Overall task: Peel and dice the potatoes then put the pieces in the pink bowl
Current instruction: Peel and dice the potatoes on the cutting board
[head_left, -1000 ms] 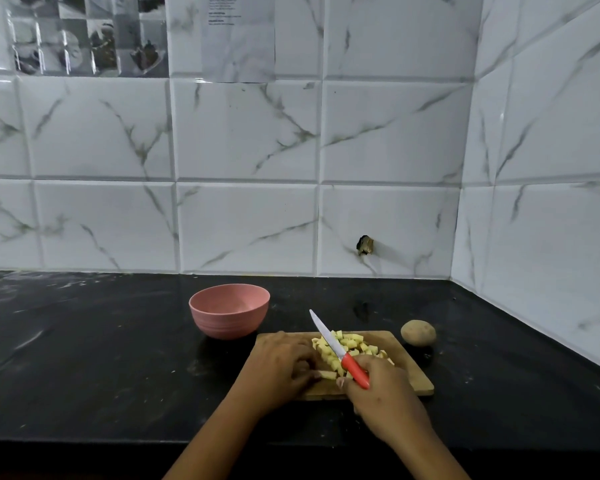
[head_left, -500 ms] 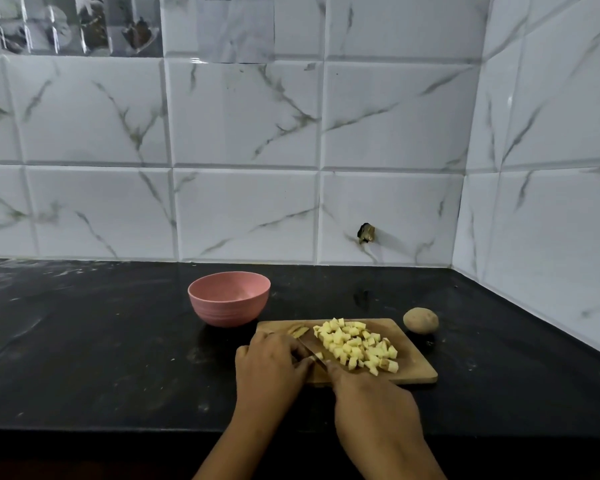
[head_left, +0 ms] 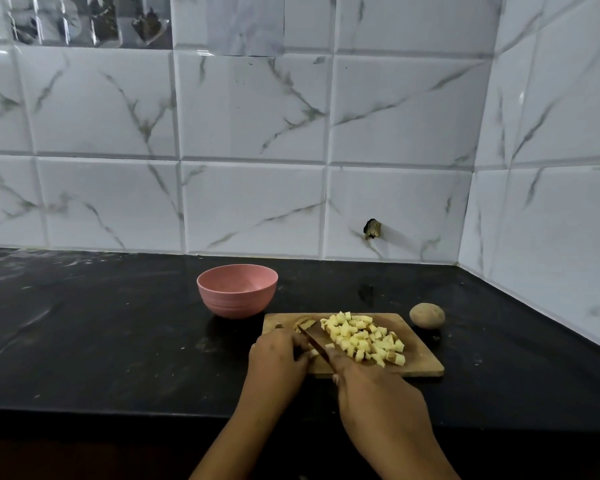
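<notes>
A wooden cutting board (head_left: 420,355) lies on the black counter. A heap of yellow diced potato (head_left: 364,337) covers its middle. My right hand (head_left: 378,396) grips a knife (head_left: 314,342); its handle is hidden in my fist and the blade lies low across the board's left part. My left hand (head_left: 278,358) holds down a small potato piece (head_left: 313,352) beside the blade. The pink bowl (head_left: 237,291) stands empty behind the board's left corner. A whole unpeeled potato (head_left: 427,315) sits right of the board.
A few peel scraps (head_left: 303,323) lie at the board's far left. The black counter (head_left: 101,341) runs wide to the left. Tiled walls close in behind and on the right, meeting at a corner.
The knife has come down from a raised tilt to lie low on the board next to my left fingers. The red handle has disappeared under my right hand. The camera has drifted upward.
</notes>
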